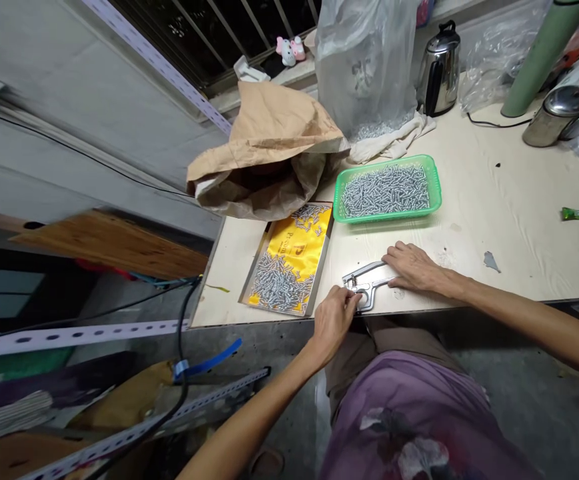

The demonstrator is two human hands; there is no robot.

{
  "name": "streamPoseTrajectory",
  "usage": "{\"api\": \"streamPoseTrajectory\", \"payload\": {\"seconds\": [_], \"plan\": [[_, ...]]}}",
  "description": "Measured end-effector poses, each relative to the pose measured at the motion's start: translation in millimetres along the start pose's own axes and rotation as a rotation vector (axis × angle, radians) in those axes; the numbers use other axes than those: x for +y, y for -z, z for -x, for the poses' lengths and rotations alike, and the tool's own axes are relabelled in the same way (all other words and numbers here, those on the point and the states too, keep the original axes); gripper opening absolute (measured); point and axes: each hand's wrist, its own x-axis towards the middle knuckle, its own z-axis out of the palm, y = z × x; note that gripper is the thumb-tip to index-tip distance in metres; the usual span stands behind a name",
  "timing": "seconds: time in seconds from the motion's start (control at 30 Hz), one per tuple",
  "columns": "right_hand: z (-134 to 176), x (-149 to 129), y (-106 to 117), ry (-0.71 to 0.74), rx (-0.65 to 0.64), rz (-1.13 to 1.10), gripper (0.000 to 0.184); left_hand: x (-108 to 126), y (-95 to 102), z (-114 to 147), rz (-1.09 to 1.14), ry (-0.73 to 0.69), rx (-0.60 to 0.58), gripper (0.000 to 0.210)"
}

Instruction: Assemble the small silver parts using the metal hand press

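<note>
A seated person's left hand (pixel 333 321) pinches the front end of a metal hand tool (pixel 368 283) at the near edge of the surface (pixel 494 220), fingers closed on it. The right hand (pixel 412 265) lies flat across the tool's handles, fingers pressed down on them. Just left, a steel tray (pixel 323 259) with a yellow liner holds loose screws (pixel 279 288). Behind the tool, a green basket (pixel 435 180) is filled with more screws. A brown paper bag (pixel 269 153) slumps beside it, a kettle (pixel 439 70) beyond.
</note>
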Motion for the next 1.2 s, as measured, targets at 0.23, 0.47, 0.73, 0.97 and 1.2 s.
{"api": "streamPoseTrajectory", "payload": {"seconds": [0.23, 0.47, 0.73, 0.97, 1.2], "plan": [[7, -5, 3, -0.005, 0.003, -0.040, 0.040, 26, -22.1, -45, -0.267, -0.503, -0.095, 0.051], [10, -9, 9, -0.082, -0.041, -0.027, 0.038, 25, -18.2, -64, -0.351, -0.558, -0.226, 0.048], [7, -15, 1, -0.087, -0.152, 0.019, 0.007, 39, -14.9, -56, -0.442, -0.468, -0.264, 0.017], [5, -13, -4, -0.040, -0.150, 0.018, 0.018, 40, -19.1, -60, -0.474, -0.449, -0.257, 0.009], [11, 8, -1, -0.002, -0.006, -0.095, 0.042, 26, -37.5, -47, -0.381, -0.469, 0.021, 0.034]]}}
